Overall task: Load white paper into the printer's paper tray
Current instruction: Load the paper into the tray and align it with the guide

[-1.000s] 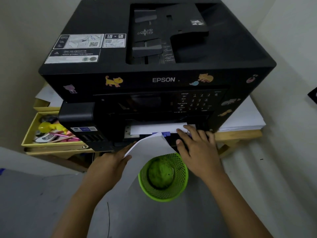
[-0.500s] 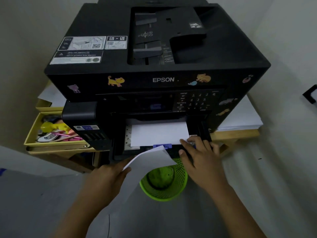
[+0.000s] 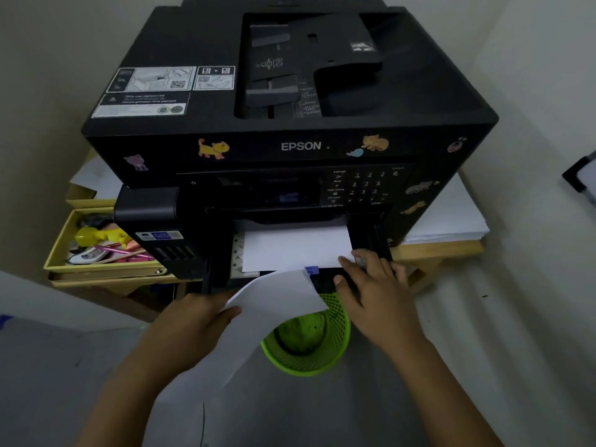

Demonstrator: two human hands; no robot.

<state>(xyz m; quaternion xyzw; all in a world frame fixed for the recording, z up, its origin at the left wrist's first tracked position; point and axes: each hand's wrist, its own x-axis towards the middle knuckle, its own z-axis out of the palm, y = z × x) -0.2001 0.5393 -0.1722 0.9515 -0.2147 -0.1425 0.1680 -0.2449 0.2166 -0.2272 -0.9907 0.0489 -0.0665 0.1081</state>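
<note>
A big black Epson printer (image 3: 290, 130) stands on a low wooden stand. Its paper tray (image 3: 325, 279) is pulled out at the bottom front, with white sheets (image 3: 293, 246) lying flat in it and a blue guide tab (image 3: 311, 271) at the front edge. My right hand (image 3: 374, 291) grips the tray's front right corner, fingers over the edge. My left hand (image 3: 196, 321) holds a bent stack of white paper (image 3: 258, 321) just in front of and below the tray, its upper corner near the blue tab.
A green mesh bin (image 3: 309, 346) sits on the floor right under the tray. A yellow box of pens and small items (image 3: 96, 246) lies left of the printer. A ream of white paper (image 3: 451, 221) rests on the stand at the right. Walls close in on both sides.
The tray has slid out toward me with my right hand on it, exposing more of the sheets inside. My left hand with its paper has stayed roughly in place.
</note>
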